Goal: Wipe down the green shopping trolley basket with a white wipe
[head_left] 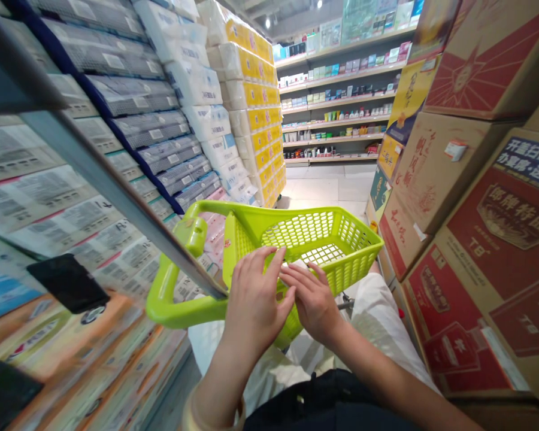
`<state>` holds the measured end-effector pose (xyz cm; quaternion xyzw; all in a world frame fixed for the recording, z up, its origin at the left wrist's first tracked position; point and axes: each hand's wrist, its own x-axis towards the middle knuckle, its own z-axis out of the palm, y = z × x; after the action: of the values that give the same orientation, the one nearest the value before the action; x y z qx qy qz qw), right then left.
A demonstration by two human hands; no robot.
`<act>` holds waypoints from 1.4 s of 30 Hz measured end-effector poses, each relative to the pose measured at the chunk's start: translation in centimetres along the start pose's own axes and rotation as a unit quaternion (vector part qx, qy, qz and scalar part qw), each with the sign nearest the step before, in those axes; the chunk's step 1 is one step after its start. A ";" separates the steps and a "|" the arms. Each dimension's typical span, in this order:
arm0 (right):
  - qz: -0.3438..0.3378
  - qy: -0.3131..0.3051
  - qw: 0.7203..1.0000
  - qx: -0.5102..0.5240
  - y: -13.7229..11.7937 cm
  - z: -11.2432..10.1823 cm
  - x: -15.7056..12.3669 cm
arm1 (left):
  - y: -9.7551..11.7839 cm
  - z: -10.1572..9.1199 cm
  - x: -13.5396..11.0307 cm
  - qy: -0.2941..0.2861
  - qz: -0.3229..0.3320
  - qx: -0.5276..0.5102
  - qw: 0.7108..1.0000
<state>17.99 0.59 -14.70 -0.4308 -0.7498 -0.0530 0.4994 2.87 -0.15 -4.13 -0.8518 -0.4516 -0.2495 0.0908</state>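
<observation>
A lime-green plastic shopping basket (323,236) with a long handle (179,305) stands in front of me in a shop aisle. My left hand (251,299) rests on the basket's near rim with its fingers stretched over the edge, open. My right hand (312,296) lies beside it on the same rim, fingers flat and pointing left, open. The two hands almost touch. Something white shows inside the basket just beyond the fingers; I cannot make out what it is.
Shelves of packed tissue and paper goods (161,120) rise on the left behind a grey shelf rail (117,191). Stacked red and brown cartons (471,227) line the right. The tiled aisle floor (327,188) leads to far shelves of small products (341,102).
</observation>
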 end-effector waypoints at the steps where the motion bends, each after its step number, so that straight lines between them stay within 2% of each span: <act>1: -0.002 0.000 1.000 -0.003 0.2 0.0 -0.1 | -0.2 0.0 0.2 -0.020 -0.001 0.012 1.000; 5: 0.058 0.043 0.997 -0.037 1.5 0.1 -0.4 | -0.6 0.1 0.6 -0.104 -0.024 0.058 0.993; 8: 0.029 0.029 0.999 -0.012 1.0 0.4 -0.3 | -0.4 0.5 0.6 -0.146 -0.041 0.098 0.984; 10: -0.012 0.004 1.000 0.017 0.5 0.5 -0.2 | -0.2 0.7 0.4 -0.159 -0.042 0.121 0.979; 12: -0.022 0.001 0.999 0.025 0.6 0.5 -0.2 | 0.0 0.9 0.3 -0.166 -0.041 0.140 0.975; 16: 0.040 0.046 0.998 -0.013 2.1 0.1 -0.5 | 0.0 1.2 0.3 -0.182 -0.044 0.164 0.969; 18: 0.051 0.046 0.998 -0.015 2.0 0.2 -0.5 | 0.0 1.2 0.4 -0.187 -0.045 0.173 0.966; 23: -0.010 0.000 1.000 0.024 0.8 0.6 -0.4 | 0.1 1.2 0.5 -0.184 -0.045 0.176 0.966; 28: 0.062 0.045 0.997 -0.026 3.2 0.0 -1.0 | 0.4 0.8 0.6 -0.182 -0.045 0.165 0.968; 30: 0.076 0.049 0.995 -0.032 3.1 0.0 -1.1 | 0.4 0.9 0.6 -0.181 -0.049 0.155 0.970; 34: 0.009 -0.004 1.000 0.009 1.2 0.4 -0.7 | 0.3 1.1 0.6 -0.174 -0.048 0.142 0.973; 36: -0.003 -0.009 1.000 0.013 1.1 0.5 -0.6 | 0.2 1.2 0.6 -0.172 -0.046 0.145 0.973; 40: 0.057 0.032 0.998 -0.027 2.3 0.2 -0.8 | 0.2 1.2 0.6 -0.171 -0.046 0.152 0.972; 42: 0.062 0.036 0.997 -0.029 2.0 0.2 -0.8 | 0.2 1.2 0.6 -0.170 -0.046 0.151 0.973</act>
<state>19.39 1.48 -16.13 -0.4883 -0.7017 -0.0594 0.5155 3.75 0.65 -4.84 -0.8364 -0.5317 -0.0344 0.1287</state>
